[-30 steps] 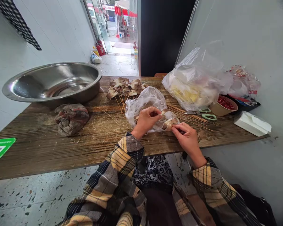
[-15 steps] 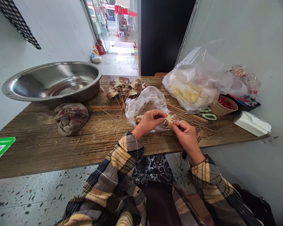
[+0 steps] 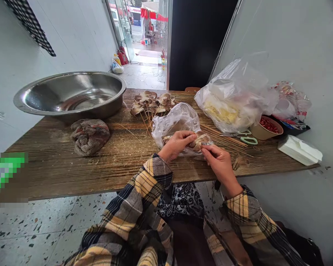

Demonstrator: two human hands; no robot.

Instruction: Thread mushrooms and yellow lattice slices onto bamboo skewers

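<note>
In the head view, a brown-and-cream oyster mushroom (image 3: 199,140) is between my two hands, just over a clear plastic bag. My left hand (image 3: 178,144) pinches its left side between thumb and fingers. At its lower right edge my right hand (image 3: 218,158) is closed in a pinch; whether a thin stick is also in those fingers I cannot tell. The open plastic bag (image 3: 177,113) lies on the table with more mushroom pieces partly hidden inside. Behind it rests a pile of skewered mushrooms (image 3: 152,101), their sticks pointing toward me. Loose bamboo skewers (image 3: 224,137) lie right of the bag.
A steel basin (image 3: 72,94) and a crumpled grey-brown cloth (image 3: 90,137) occupy the wooden table's (image 3: 122,164) left side. To the right are a bulging plastic bag (image 3: 224,107), green-handled scissors (image 3: 249,140), a tub of red items (image 3: 266,130) and white tissues (image 3: 300,150).
The whole view has shifted slightly, so things appear a little farther right. Both hands keep their pinch at the mushroom, which looks slightly turned between them.
</note>
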